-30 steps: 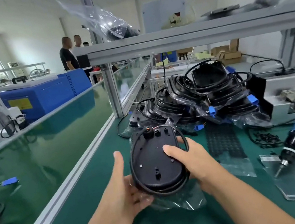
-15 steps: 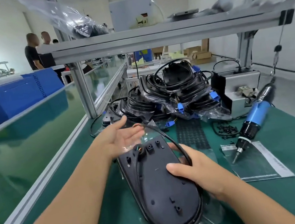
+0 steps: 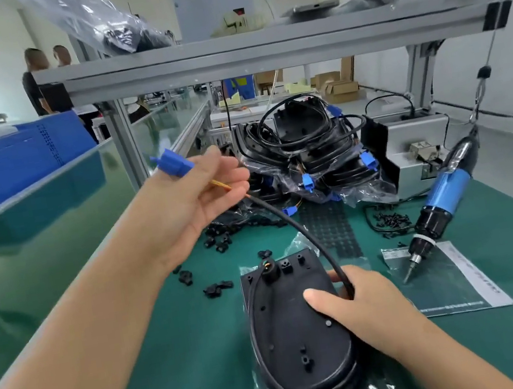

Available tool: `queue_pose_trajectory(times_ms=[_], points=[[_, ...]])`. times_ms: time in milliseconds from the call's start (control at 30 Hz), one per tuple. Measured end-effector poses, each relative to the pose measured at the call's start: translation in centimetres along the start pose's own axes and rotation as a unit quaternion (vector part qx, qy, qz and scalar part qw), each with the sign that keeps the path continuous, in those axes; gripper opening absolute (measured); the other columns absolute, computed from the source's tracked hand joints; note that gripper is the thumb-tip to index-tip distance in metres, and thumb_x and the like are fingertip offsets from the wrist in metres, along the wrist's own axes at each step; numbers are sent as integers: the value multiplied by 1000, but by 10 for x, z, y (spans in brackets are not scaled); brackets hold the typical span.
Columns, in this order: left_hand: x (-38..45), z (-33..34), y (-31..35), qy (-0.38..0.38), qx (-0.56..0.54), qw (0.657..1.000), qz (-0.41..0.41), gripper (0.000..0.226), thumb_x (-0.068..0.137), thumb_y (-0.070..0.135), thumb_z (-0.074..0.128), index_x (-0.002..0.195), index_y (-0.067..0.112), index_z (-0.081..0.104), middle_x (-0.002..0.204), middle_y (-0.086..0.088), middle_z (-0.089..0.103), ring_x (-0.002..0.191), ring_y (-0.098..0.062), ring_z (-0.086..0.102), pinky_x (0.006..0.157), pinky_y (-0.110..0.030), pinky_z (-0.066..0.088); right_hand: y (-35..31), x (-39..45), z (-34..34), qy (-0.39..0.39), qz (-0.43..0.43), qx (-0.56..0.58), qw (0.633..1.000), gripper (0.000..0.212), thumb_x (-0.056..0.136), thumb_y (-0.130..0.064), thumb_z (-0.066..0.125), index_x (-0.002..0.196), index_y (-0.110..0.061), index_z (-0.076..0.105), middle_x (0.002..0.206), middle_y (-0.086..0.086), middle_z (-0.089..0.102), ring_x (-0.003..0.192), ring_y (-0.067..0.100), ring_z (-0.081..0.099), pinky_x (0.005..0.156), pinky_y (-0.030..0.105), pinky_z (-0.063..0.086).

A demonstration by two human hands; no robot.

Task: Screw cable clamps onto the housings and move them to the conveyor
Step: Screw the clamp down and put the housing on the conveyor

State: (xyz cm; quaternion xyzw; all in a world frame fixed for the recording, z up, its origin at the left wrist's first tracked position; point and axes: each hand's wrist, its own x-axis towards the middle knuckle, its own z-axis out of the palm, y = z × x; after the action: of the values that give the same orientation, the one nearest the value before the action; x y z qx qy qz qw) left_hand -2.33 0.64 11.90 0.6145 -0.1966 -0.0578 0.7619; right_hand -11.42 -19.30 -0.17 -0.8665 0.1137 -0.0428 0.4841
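Note:
A black oval housing (image 3: 293, 335) lies on clear plastic wrap on the green bench in front of me. Its black cable (image 3: 303, 234) arcs up from the housing's right side. My left hand (image 3: 194, 201) is raised above the bench and pinches the cable's end, where a blue connector (image 3: 174, 164) sticks out past my fingers. My right hand (image 3: 357, 307) grips the housing's right edge, thumb on top, with the cable running under its fingers. Several small black cable clamps (image 3: 217, 288) lie loose on the bench left of the housing.
A pile of wrapped housings with cables (image 3: 305, 151) sits at the back. A blue electric screwdriver (image 3: 435, 207) hangs at the right over a plastic sheet (image 3: 452, 283). Loose black screws (image 3: 390, 222) lie near it. The green conveyor (image 3: 27, 241) runs along the left. Two people stand far back left.
My left hand has lifted from the housing's top end and pulled the cable free, raising the blue connector. The right hand keeps its hold on the housing, which has settled on the bench.

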Motion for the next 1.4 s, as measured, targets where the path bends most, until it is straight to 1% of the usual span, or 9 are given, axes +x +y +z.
queue_pose_trajectory(times_ms=[200,367,467,600,767,900,1067,1233,1400], points=[[-9,-3,-38,-11,217,976,10,35,76,54,59,85,25,77,95,-3,74,89,-16,71,75,-26,58,0,8,-14,38,-40,-128,990,36,84,-45,65,72,-11,59,58,-6,52,58,11,50,60,27,40],[-32,-1,-71,-55,347,935,53,32,78,57,57,95,34,72,83,13,71,74,-1,67,74,-20,54,-6,-1,-17,192,-169,-135,957,19,88,-40,60,104,-31,65,100,-8,64,90,4,59,76,22,44],[-49,10,-90,-90,464,868,151,30,89,36,52,114,29,68,97,15,64,92,-2,59,85,-17,44,-23,-11,-8,130,-245,-111,954,25,82,-54,56,73,-31,61,69,-14,62,68,5,56,62,17,41],[-53,11,-90,-137,523,823,173,42,88,7,53,128,17,61,113,3,61,106,-17,51,96,-26,38,-25,-10,3,66,-224,-98,967,15,76,-48,59,78,-33,60,72,-19,65,66,6,60,60,19,45],[-69,-1,-88,-199,604,743,210,59,81,10,31,134,20,57,129,7,58,119,-12,45,103,-29,40,-27,12,-16,71,-261,-76,960,16,93,-31,53,99,-38,67,100,-24,62,105,-7,53,87,11,38],[-66,-18,-93,-99,475,862,145,59,82,6,39,124,40,62,129,21,57,120,1,51,101,-23,42,-37,19,-4,-62,-324,-167,929,45,89,-66,32,114,-42,60,114,-30,55,116,-9,42,102,22,30],[-48,-35,-103,-113,483,860,125,67,77,-11,59,125,36,62,135,21,51,130,5,41,109,-20,35,-32,22,6,-66,-332,-260,904,72,65,-89,35,119,-43,44,109,-28,42,105,-5,37,95,18,25],[-18,-34,-99,-160,410,891,112,32,80,29,73,113,33,71,129,23,58,132,7,40,110,-17,31,-21,36,2,0,-322,-111,940,9,83,-36,68,90,-32,63,83,-14,56,84,4,53,76,15,38],[-3,-29,-102,-213,363,906,44,11,83,33,72,94,36,71,119,27,64,120,7,52,103,-12,37,2,64,-15,138,-186,-155,960,13,87,-18,65,84,-30,70,74,-11,57,73,4,53,64,13,34]])
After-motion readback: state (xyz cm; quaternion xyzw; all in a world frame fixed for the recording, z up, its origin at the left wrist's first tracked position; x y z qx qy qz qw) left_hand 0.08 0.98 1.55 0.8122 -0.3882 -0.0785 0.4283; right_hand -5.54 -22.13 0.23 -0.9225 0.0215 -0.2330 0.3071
